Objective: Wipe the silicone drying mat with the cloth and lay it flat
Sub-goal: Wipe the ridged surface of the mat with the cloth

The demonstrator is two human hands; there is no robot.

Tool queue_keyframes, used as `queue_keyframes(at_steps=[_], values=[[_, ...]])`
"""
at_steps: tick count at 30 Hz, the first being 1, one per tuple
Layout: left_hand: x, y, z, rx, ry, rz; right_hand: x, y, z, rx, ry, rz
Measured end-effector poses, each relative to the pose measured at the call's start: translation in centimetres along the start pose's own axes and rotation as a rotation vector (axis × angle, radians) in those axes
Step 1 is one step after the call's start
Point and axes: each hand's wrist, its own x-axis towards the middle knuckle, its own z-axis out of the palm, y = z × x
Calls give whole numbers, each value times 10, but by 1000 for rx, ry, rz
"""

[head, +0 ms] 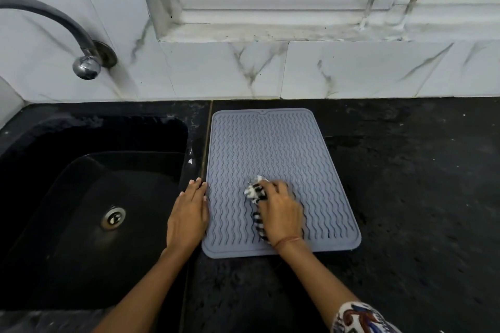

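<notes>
Wiping is judged to be the step in hand. The grey silicone drying mat [270, 143] is seen lying flat on the black bench [405, 170] at the centre of the frame, its left edge just beside the rim of the sink [193, 143] that fills the lower left. A black-and-white striped cloth [254, 191] is bunched on the lower middle of the mat and clamped under the curled fingers of the right hand [281, 209], which is pressed down on it. The left hand [188, 215] is laid along the mat's lower left edge, fingers straight and close together, with nothing gripped; the mat appears to be steadied by it. The upper half of the ribbed surface lies beyond the cloth, so strokes toward the top of the frame are called for next, with enough pressure to follow the wavy ridges while the edge is held down. No curl or fold can be seen, so little flattening is likely to be needed.
</notes>
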Motion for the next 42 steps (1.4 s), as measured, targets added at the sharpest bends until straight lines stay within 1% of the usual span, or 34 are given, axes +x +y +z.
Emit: queue_keyframes(at_steps=[2,5,7,9,10,12,14,15,16,17,18,20,21,22,24,25,26,28,29,31,32,33,34,38,40,41,42], values=[[1,-2,-2,-21,-5,-6,-6,-36,21,56,-17,-35],[-2,-5,-5,-87,-43,10,-33,-82,41,150,-202,-96],[-3,-8,-6,-74,-41,18,-46,-79,39,152,-194,-154],[-2,-9,-6,-25,-33,19,-48,-53,24,107,-103,-259],[-1,-7,-5,-19,-28,17,-46,-32,15,62,-81,-279],[-1,-5,-5,-24,-25,6,-40,7,-5,-38,-86,-179],[-2,-4,-4,-23,-17,-2,-32,35,-26,-104,-48,-2],[-2,-3,-4,-22,-12,-11,-30,41,-29,-84,8,85],[-2,0,-4,-27,-4,-29,-28,38,-28,-63,59,133],[-1,4,-3,-43,4,-58,-28,27,-23,-53,78,137],[1,10,-2,-62,10,-91,-30,12,-13,-39,68,104],[3,20,3,-77,11,-138,-38,-21,7,7,29,-42],[3,23,6,-70,11,-149,-41,-31,16,27,-17,-119],[2,25,8,-63,16,-156,-43,-34,17,40,-57,-177],[-1,25,11,-52,34,-144,-35,-15,6,-10,-33,-248],[-1,24,11,-49,43,-129,-29,5,-3,-50,-26,-226],[-1,23,12,-45,48,-117,-22,27,-16,-69,-29,-149],[-1,22,13,-34,42,-102,-7,74,-44,-84,10,79],[0,22,14,-27,37,-98,-1,92,-56,-97,59,190],[1,22,14,-6,32,-85,3,101,-67,-118,152,340],[1,22,14,6,31,-79,3,93,-64,-111,180,358],[2,21,14,13,31,-73,0,82,-58,-84,196,335],[2,21,13,12,31,-68,-4,67,-49,-53,196,274],[4,21,10,4,16,-42,-29,0,-3,3,57,-9],[3,19,8,14,13,-37,-34,-6,1,-8,18,-177],[3,19,7,10,14,-34,-31,4,-4,-38,-5,-208],[3,19,7,0,18,-34,-24,20,-12,-81,-23,-188]])
